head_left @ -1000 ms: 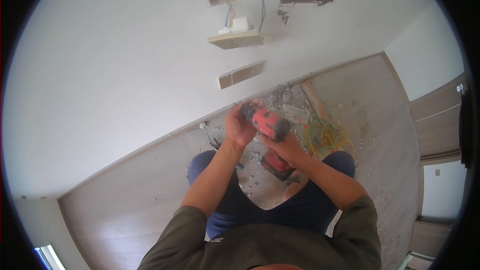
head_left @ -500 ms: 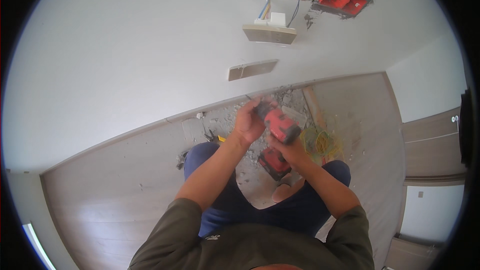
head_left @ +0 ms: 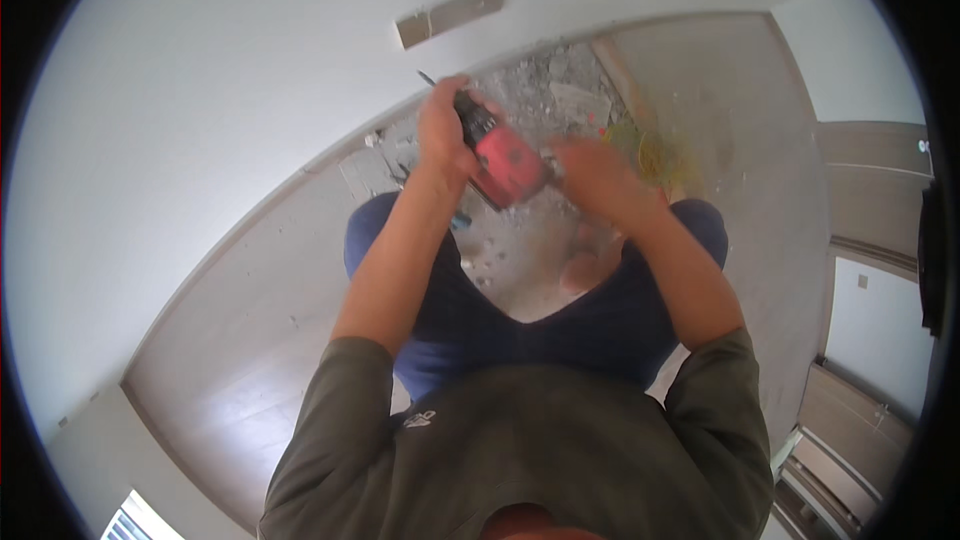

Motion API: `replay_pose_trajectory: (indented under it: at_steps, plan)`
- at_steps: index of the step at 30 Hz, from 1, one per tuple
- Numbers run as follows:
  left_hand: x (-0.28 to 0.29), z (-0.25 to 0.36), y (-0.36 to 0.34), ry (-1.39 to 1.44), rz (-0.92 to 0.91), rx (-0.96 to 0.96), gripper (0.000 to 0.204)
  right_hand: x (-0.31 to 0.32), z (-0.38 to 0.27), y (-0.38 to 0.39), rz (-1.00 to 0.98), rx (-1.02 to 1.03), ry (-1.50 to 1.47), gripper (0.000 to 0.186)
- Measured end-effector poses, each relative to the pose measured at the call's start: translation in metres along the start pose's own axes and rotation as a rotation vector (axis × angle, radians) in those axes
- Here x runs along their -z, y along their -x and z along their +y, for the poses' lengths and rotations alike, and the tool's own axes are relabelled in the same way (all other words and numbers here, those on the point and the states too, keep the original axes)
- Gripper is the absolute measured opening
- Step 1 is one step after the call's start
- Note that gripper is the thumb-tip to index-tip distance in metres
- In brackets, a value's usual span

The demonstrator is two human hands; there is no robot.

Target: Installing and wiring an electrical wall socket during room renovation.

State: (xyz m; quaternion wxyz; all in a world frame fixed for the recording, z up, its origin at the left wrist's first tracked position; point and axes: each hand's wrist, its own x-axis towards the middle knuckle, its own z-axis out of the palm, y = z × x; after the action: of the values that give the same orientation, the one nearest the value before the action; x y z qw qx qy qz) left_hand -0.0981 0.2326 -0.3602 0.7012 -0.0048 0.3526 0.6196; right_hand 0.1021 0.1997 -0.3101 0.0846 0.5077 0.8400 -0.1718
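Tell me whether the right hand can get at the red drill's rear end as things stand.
Probably yes: the right hand hovers blurred just beside the red drill, nothing between them; the left hand grips only its front.

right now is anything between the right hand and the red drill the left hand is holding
Nothing visible does. The left hand grips the red and black power drill at its front; the blurred right hand sits just beside the drill's rear end, with only air between them.

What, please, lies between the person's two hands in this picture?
The head view shows a red and black power drill between them: the left hand grips its front, the blurred right hand its rear.
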Motion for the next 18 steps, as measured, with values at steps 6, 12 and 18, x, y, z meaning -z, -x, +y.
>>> replay_pose_trajectory:
  at_steps: [6,12,18]
  plan:
    - [0.011,0.021,-0.001,-0.009,0.180,-0.178,0.012,0.044,0.015,0.012,0.180,-0.077,-0.266,0.046]
    - [0.050,0.098,0.040,0.219,0.162,-0.298,0.013,0.056,-0.005,0.030,0.140,0.010,-0.276,0.046]
    - [0.146,0.161,0.090,0.445,0.272,-0.473,0.011,0.042,0.004,0.054,-0.027,-0.042,-0.318,0.049]
